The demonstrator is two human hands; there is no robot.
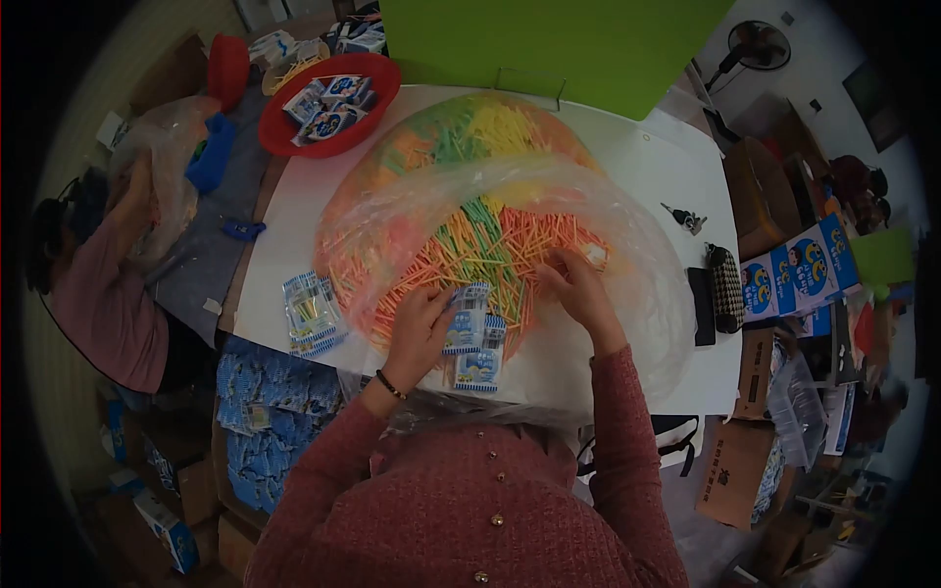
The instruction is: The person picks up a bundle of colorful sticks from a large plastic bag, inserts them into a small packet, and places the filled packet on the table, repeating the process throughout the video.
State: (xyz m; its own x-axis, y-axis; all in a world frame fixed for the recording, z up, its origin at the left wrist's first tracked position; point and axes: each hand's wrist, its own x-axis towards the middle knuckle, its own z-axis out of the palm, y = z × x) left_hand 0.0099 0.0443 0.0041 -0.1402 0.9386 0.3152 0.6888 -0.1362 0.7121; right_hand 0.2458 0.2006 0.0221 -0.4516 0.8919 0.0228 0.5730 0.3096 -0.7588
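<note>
A large clear plastic bag lies open on the white table, full of thin sticks in orange, green, yellow and red. My left hand is at the near left part of the sticks, its fingers closed at the edge of a blue-and-white packet. Another such packet lies just below it. Over the right part of the sticks is my right hand, fingers bent; what they hold, if anything, is too small to tell. More packets lie to the left.
A red basin with packets stands at the back left, a green panel behind the table. Keys, a dark phone-like object and a checkered pouch lie right. Another person works at left. A packet-filled box stands below.
</note>
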